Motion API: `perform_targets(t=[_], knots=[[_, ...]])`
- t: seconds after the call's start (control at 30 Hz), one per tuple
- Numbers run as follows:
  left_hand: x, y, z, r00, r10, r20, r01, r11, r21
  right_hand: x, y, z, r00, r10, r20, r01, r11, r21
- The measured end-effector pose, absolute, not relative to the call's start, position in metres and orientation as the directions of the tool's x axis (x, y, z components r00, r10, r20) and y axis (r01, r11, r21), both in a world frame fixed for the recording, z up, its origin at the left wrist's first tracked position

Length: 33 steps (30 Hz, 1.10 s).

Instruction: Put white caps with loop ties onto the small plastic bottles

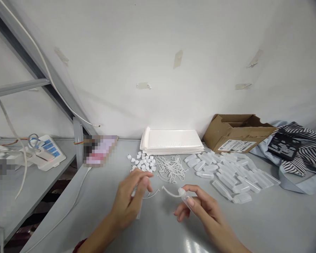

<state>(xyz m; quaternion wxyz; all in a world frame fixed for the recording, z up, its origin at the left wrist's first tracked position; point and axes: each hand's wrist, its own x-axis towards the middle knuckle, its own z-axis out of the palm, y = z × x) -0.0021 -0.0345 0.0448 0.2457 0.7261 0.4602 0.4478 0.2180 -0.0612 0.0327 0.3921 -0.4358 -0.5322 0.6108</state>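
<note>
My right hand (pixel 200 207) grips a small clear plastic bottle (pixel 186 199) between thumb and fingers. The bottle is tilted, with a white fitting at its top, and a thin white tube (pixel 171 192) points left from there. To the left, my left hand (pixel 131 196) is raised over the table with loosely curved fingers, the thumb apart from the palm. Partly hidden behind it is another clear bottle (pixel 139 213), and a second thin tube (pixel 153 195) shows beside the fingers. Beyond the hands lie a heap of small white caps (pixel 144 162) and a tangle of white tubes (pixel 171 168).
Many clear bottles (pixel 226 174) are spread at the right. A stack of white padded envelopes (pixel 173 140) and an open cardboard box (pixel 237 131) stand against the wall. Striped cloth (pixel 310 147) lies far right. A cable (pixel 73 203) crosses the table's left side, near a metal post (pixel 78 140).
</note>
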Motion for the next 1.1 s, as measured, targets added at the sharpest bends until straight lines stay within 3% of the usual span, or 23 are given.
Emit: perform_targets(t=[0.17, 0.33, 0.43, 0.53, 0.63, 0.8, 0.93, 1.1], knots=[[0.025, -0.052, 0.04, 0.435, 0.687, 0.582, 0.441, -0.726, 0.527, 0.203, -0.063, 0.036, -0.415, 0.876, -0.247, -0.42, -0.425, -0.802], [0.037, -0.06, 0.031, 0.471, 0.584, 0.661, 0.486, -0.797, 0.358, 0.193, -0.066, 0.029, -0.448, 0.834, -0.321, -0.585, -0.545, -0.6], [0.037, -0.059, 0.025, 0.465, 0.57, 0.678, 0.496, -0.802, 0.334, 0.192, -0.066, 0.023, -0.492, 0.813, -0.311, -0.607, -0.577, -0.547], [0.035, -0.058, 0.026, 0.456, 0.569, 0.685, 0.492, -0.802, 0.339, 0.194, -0.066, 0.024, -0.508, 0.812, -0.289, -0.576, -0.569, -0.587], [0.032, -0.057, 0.032, 0.491, 0.546, 0.679, 0.531, -0.805, 0.264, 0.197, -0.065, 0.03, -0.534, 0.808, -0.247, -0.487, -0.533, -0.692], [0.028, -0.055, 0.044, 0.544, 0.478, 0.69, 0.596, -0.798, 0.082, 0.203, -0.064, 0.034, -0.471, 0.873, -0.123, -0.266, -0.274, -0.924], [0.026, -0.053, 0.046, 0.593, 0.423, 0.685, 0.588, -0.809, -0.009, 0.205, -0.064, 0.033, -0.368, 0.923, -0.114, -0.189, -0.195, -0.962], [0.026, -0.051, 0.041, 0.613, 0.436, 0.659, 0.585, -0.811, -0.008, 0.205, -0.064, 0.033, -0.275, 0.959, -0.069, -0.027, -0.079, -0.996]])
